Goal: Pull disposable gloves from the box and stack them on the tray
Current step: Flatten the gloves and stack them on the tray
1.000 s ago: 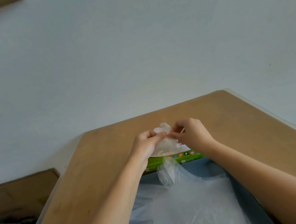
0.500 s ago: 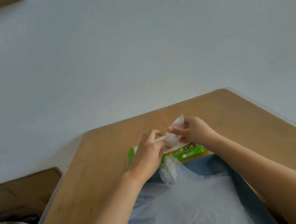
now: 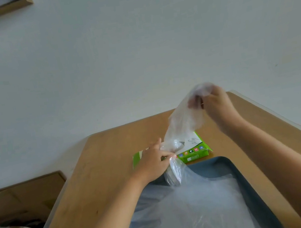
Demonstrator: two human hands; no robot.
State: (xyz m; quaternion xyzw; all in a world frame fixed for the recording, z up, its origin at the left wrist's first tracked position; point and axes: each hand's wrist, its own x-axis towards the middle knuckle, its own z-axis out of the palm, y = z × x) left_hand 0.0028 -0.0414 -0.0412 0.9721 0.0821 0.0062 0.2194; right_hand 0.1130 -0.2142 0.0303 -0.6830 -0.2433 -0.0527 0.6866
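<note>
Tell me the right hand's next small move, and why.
Probably lift the glove higher, clear of the box: the right hand pinches its top, but its lower end seems to sit in the opening, while the left hand presses the box down.

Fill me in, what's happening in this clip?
A person works at a green box on a wooden table. The right hand pinches a clear glove high above the box, its tail at the opening, while the left hand rests on the box. A pile of gloves lies on the blue-grey tray nearer the camera.
</note>
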